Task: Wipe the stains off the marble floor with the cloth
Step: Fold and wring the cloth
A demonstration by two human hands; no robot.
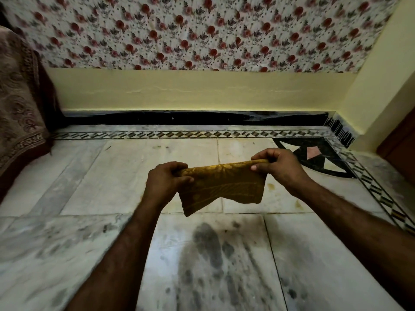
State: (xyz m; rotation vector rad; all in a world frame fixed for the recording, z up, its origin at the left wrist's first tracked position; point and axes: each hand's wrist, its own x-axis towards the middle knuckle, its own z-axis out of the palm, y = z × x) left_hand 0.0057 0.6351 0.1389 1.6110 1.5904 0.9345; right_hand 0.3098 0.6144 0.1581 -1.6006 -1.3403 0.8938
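The left hand (165,182) and right hand (277,167) each pinch an upper corner of the mustard-yellow patterned cloth (221,187), fingers closed on the fabric. The cloth hangs stretched between them, above the marble floor (89,189). Yellowish stains (270,186) mark the tile beside it.

Dim pic, glare on marble floor (157,261) (near edge), wide-angle bend at corners.

marble floor (107,176) | yellowish stains (271,186) near right | patterned fabric (20,122) draped at left edge
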